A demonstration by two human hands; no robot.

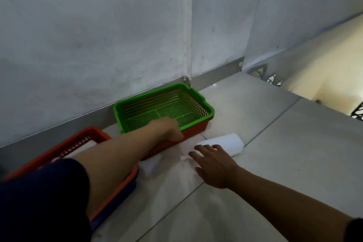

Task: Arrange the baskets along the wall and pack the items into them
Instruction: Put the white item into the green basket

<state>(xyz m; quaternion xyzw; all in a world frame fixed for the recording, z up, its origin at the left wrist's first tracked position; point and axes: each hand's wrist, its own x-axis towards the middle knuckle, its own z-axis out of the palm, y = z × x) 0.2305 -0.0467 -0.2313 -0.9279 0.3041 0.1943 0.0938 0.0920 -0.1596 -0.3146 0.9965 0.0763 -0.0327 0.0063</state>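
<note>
At the near left, a dark sleeve (43, 198) is seen, and from it the left forearm is stretched away toward the wall. Beneath this forearm an orange basket (78, 141) is set on the tiled floor (275, 153), with a blue edge (117, 200) showing under its near right corner; whether that is another basket cannot be told. Something pale is glimpsed inside the orange basket, but what it is cannot be made out. At the near right, the right hand (214, 165) is held flat and palm down, its fingers (198, 150) spread and released, gripping nothing. The fingertips are laid on or just over the near end of a white folded item (225, 142), which lies on the floor just to the right of the nested baskets. Farther off, the left hand (171, 128) is closed over the near rim of a green basket (198, 102), its fingers clenched on that rim. The green basket is nested in a second orange basket (193, 130), whose side shows below the green rim. Nothing is held in the green basket; only its mesh bottom is seen. This nested pair stands close against the metal skirting (216, 73) at the foot of the grey wall (98, 35).
</note>
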